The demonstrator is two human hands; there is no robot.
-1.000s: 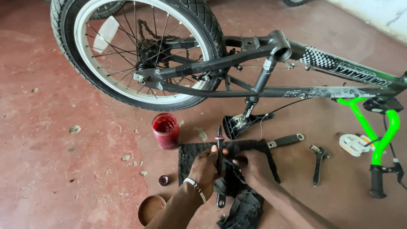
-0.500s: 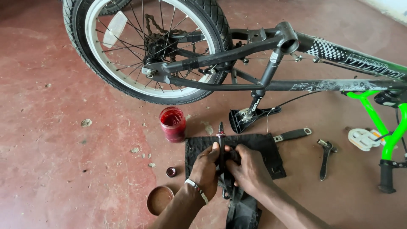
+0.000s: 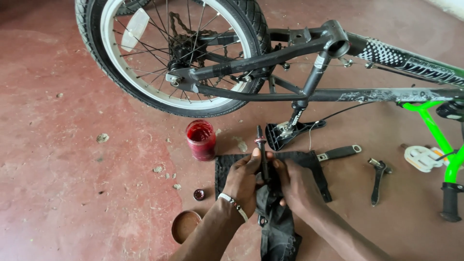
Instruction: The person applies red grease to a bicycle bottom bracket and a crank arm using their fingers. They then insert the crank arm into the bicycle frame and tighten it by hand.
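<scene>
Both hands meet low in the middle: the left hand [image 3: 244,178], a beaded bracelet on its wrist, and the right hand [image 3: 295,186] are closed together around a slim black metal axle rod [image 3: 262,153] that stands upright, its tip poking out above the fingers. Under the hands lies a black rubber mat [image 3: 309,162], with a dark rag [image 3: 278,229] hanging below them. Just left of the left hand stands a small red grease jar [image 3: 200,139]; beyond the hands, the upturned bicycle's spoked rear wheel [image 3: 174,53].
</scene>
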